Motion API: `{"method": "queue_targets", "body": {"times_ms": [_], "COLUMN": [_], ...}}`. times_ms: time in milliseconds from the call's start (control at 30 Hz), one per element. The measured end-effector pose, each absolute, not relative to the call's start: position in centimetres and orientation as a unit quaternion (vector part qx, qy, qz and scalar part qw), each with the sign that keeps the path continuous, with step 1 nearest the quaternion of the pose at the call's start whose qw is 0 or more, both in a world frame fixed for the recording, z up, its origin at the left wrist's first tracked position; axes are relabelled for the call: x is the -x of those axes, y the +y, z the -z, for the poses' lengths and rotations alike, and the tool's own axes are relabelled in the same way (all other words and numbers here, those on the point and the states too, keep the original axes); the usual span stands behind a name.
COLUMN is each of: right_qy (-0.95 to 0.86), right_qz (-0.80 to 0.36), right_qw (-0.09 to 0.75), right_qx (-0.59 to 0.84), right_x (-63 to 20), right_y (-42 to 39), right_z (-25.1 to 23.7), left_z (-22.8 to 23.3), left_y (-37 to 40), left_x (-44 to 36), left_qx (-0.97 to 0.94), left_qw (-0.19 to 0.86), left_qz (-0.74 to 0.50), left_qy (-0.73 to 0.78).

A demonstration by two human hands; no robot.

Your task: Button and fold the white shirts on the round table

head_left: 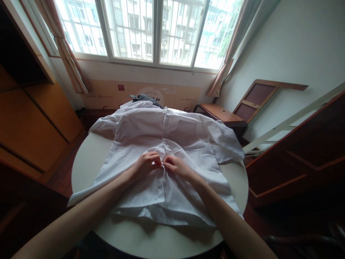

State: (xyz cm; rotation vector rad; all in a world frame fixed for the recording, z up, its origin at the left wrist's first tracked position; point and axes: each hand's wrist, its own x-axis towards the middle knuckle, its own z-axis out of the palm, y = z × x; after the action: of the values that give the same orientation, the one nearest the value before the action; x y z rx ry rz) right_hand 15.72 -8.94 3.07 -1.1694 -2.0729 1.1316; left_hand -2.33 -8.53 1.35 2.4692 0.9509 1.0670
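A white shirt (140,126) lies spread on a round white table (86,158), front side up, its hem towards me and its sleeves out to both sides. My left hand (148,162) pinches the front edge of the shirt at its middle line. Close beside it, my right hand (174,164) pinches the same front opening from the other side. The fingertips of both hands nearly meet there, with a bit of cloth raised between them. Whether a button is in the fingers is too small to tell. A chest pocket (187,126) shows on the right half.
Behind the shirt lies a dark striped cloth (147,99). A wooden stool-like seat (221,112) stands at the back right, near a wooden frame (256,99) against the wall. Orange cabinets (32,126) are at left, and barred windows (129,28) ahead.
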Motion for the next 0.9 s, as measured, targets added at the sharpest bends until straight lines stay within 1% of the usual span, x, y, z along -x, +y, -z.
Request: {"method": "queue_targets", "body": {"times_ms": [400, 567, 767, 900], "right_qy": [-0.749, -0.742, -0.737, -0.743], "right_qz": [-0.423, -0.430, -0.454, -0.448], "right_qw": [0.250, 0.250, 0.240, 0.239], "right_qx": [0.444, 0.450, 0.439, 0.436], "right_x": [-15.72, -15.71, -15.75, -15.74], "right_y": [-9.15, -9.21, -8.94, -8.86], "right_z": [-3.19, -3.24, -2.83, -2.68], "left_z": [-1.59, -1.89, -1.63, -1.56], "left_y": [-8.53, -8.75, -8.63, -8.74], "left_x": [2.22, 2.16, 2.21, 2.17], "left_qx": [-0.879, -0.884, -0.887, -0.890], "left_qw": [0.120, 0.087, 0.078, 0.077], "left_qz": [-0.356, -0.360, -0.352, -0.343], "left_qy": [0.293, 0.286, 0.289, 0.291]}}
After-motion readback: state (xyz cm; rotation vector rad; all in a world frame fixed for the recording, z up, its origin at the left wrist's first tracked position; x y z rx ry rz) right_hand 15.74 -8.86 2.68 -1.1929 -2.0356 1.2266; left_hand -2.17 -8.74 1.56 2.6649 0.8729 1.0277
